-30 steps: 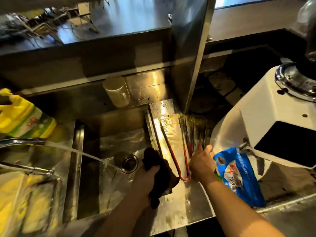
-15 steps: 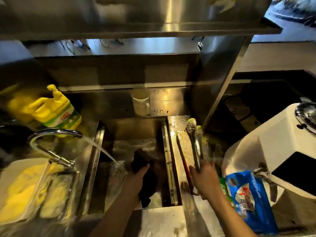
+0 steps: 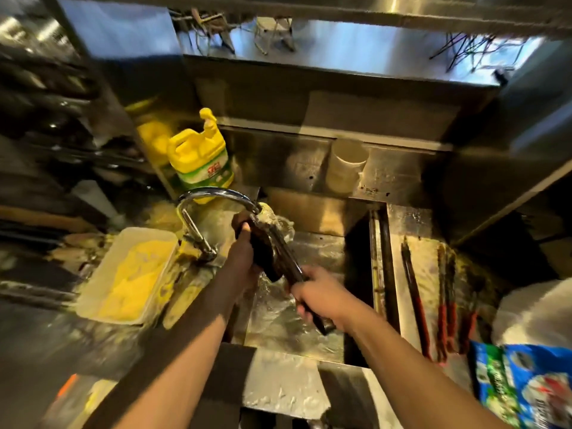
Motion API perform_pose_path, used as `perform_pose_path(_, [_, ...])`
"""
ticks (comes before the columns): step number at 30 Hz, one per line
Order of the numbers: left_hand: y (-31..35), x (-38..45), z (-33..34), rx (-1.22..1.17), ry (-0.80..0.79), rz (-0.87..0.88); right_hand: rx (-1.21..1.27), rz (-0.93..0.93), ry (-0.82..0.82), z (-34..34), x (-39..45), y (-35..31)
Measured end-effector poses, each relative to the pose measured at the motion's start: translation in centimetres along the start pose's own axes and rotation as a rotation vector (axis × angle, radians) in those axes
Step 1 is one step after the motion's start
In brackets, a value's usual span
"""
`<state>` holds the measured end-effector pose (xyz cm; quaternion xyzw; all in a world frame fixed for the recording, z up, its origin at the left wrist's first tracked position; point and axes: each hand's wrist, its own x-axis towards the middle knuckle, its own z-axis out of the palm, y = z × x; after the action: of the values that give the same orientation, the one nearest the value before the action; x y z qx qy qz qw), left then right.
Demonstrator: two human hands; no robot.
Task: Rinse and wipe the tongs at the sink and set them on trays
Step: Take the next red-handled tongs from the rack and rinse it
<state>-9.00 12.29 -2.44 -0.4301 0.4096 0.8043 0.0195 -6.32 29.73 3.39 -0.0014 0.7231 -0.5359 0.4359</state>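
Beside sink (image 3: 309, 243): detergent jug (image 3: 198, 159), spare tongs (image 3: 416, 301).

yellow detergent jug (image 3: 198, 159) behind the faucet (image 3: 216, 196): red label characters, unreadable; blue bag (image 3: 526, 382) print too blurred

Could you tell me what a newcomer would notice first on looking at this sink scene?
Probably the two hands over the sink at centre: the right hand holds a pair of tongs under the running faucet, and the left hand presses a dark cloth against them. Next, the bright yellow detergent jug behind the faucet, and more tongs lying on the drainboard at right.
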Motion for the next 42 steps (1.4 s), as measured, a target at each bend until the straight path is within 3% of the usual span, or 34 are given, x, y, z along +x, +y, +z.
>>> perform_pose_path(11, [-0.1, 2.2, 1.1, 0.302, 0.080, -0.043, -0.167, 0.051, 0.082, 1.2, 1.3, -0.4])
perform_pose_path(15, [-0.6, 1.9, 3.5, 0.199, 0.031, -0.017, -0.176, 0.007, 0.196, 0.6, 1.2, -0.9])
perform_pose_path(17, [-1.0, 2.2, 4.0, 0.064, 0.067, -0.006, -0.193, 0.031, 0.152, 0.2, 0.8, -0.9])
perform_pose_path(20, [-1.0, 2.4, 3.9, 0.071, 0.052, 0.002, -0.247, 0.057, 0.171, -0.3, 0.9, -1.0])
perform_pose_path(27, [0.6, 3.1, 4.4, 0.123, 0.034, -0.022, -0.026, 0.061, 0.239, 1.1, 1.1, -0.3])
perform_pose_path(36, [-0.9, 4.8, 3.2, 0.333, 0.067, -0.046, -0.010, 0.062, 0.163, 0.5, -0.6, 0.3])
perform_pose_path(40, [-0.7, 4.9, 2.4, 0.088, 0.163, -0.039, -0.141, 0.051, 0.252, -1.6, -1.8, 1.4])
perform_pose_path(42, [-1.3, 3.8, 1.8, 0.007, 0.131, -0.016, -0.313, 0.014, 0.312, -2.4, -1.3, 0.9])
